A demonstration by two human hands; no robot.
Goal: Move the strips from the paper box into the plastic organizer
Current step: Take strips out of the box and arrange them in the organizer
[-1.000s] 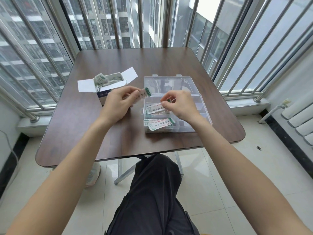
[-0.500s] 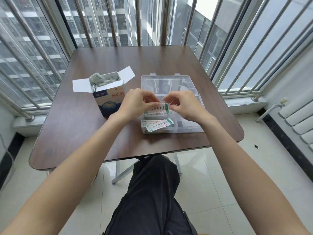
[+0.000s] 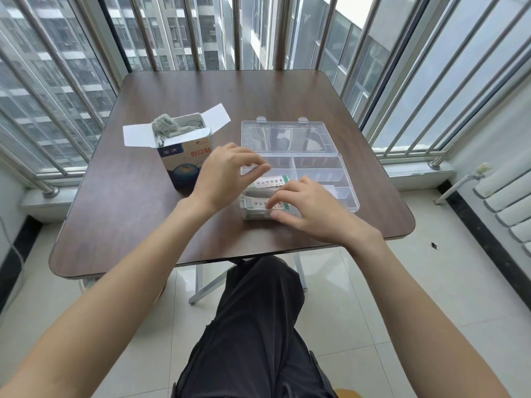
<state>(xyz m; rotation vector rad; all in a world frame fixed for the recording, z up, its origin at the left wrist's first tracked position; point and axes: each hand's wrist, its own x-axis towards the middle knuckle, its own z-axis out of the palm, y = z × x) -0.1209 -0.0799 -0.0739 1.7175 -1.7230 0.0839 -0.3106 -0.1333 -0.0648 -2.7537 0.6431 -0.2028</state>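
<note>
**Bare Arms, Dark Trousers**

Both forearms are bare to the near edge of view, with no sleeves, watch or rings showing on the left hand (image 3: 222, 175) or the right hand (image 3: 310, 209). Loose black fabric trousers (image 3: 258, 326), softly creased, cover the legs, with a seam visible along the right side.

Soft, even daylight came in through the windows (image 3: 184, 33) behind the table (image 3: 201, 90). Shadows were faint. A pale sheen lay on the tabletop. The wide lens bowed the window bars at the edges. The left hand (image 3: 227, 173) was slightly motion-blurred.
</note>
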